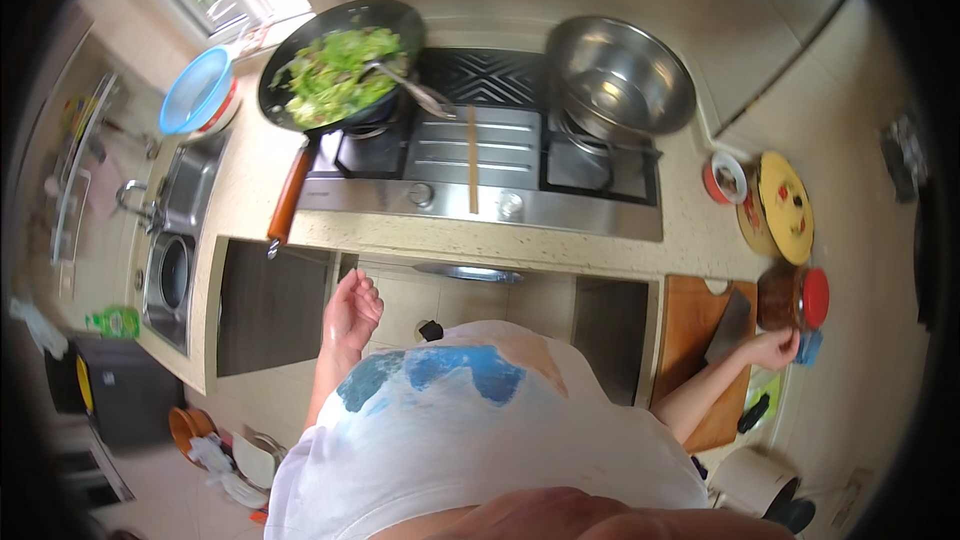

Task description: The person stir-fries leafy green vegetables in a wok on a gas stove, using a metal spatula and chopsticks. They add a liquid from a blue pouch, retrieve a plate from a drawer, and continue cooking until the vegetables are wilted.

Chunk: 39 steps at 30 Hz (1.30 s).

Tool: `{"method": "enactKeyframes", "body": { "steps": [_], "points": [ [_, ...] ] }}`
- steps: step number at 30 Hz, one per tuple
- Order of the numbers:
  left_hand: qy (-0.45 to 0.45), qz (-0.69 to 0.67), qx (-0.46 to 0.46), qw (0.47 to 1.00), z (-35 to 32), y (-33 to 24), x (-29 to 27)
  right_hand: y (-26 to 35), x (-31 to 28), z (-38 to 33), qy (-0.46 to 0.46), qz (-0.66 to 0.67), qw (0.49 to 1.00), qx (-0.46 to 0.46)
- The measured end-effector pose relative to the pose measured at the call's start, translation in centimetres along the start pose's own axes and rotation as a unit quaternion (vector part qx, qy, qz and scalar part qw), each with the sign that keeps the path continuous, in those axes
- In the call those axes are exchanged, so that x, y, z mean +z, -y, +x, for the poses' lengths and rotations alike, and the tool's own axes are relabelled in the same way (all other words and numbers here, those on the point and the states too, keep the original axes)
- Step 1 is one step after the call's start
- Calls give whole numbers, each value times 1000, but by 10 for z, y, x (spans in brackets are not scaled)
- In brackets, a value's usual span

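Note:
My left hand (355, 312) hangs in the air before the counter's front edge, fingers curled in, with nothing visible in it. Over at the far right, my right hand (772, 350) reaches past a wooden cutting board (684, 340) with a cleaver (731, 325) on it. Its fingers are bent together beside a glass jar (777, 298) with a red lid (816, 298) and a small blue item (809, 348). Whatever those fingertips hold, if anything, is hidden. On the left burner sits a wok (268, 90) of chopped greens (340, 70), a metal spatula (428, 98) resting in it.
A large steel pot (655, 90) stands on the right burner, and chopsticks (473, 160) lie across the stove (430, 195). The wok's wooden handle (290, 190) juts over the counter edge. Near the jar are a yellow tin (785, 205) and small bowl (725, 180). A sink (192, 190) is left.

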<state>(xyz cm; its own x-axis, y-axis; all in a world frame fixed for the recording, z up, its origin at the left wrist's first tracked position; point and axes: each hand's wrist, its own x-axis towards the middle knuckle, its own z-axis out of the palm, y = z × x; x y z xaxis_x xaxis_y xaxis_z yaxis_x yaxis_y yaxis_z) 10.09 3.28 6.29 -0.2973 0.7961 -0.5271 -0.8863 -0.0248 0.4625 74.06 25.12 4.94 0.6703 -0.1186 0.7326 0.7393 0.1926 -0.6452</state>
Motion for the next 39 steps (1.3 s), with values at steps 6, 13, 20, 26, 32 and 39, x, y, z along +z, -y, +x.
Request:
{"method": "enactKeyframes", "body": {
  "steps": [6,13,20,26,32,39],
  "points": [
    [50,-33,86,995,14,-58,2,322,102,-160,507,394,761,94],
    [146,-115,30,982,22,-110,26,495,120,-279,786,141,528,-289],
    [235,-53,-70,968,32,-141,20,581,132,-198,691,90,533,-480],
    [245,-48,-89,964,37,-143,25,618,130,-201,785,50,437,-436],
    [200,-6,-72,977,31,-145,28,634,172,-274,733,73,514,-440],
    [196,-2,-56,979,28,-145,31,689,265,-247,747,-220,450,-437]
  ]
}}
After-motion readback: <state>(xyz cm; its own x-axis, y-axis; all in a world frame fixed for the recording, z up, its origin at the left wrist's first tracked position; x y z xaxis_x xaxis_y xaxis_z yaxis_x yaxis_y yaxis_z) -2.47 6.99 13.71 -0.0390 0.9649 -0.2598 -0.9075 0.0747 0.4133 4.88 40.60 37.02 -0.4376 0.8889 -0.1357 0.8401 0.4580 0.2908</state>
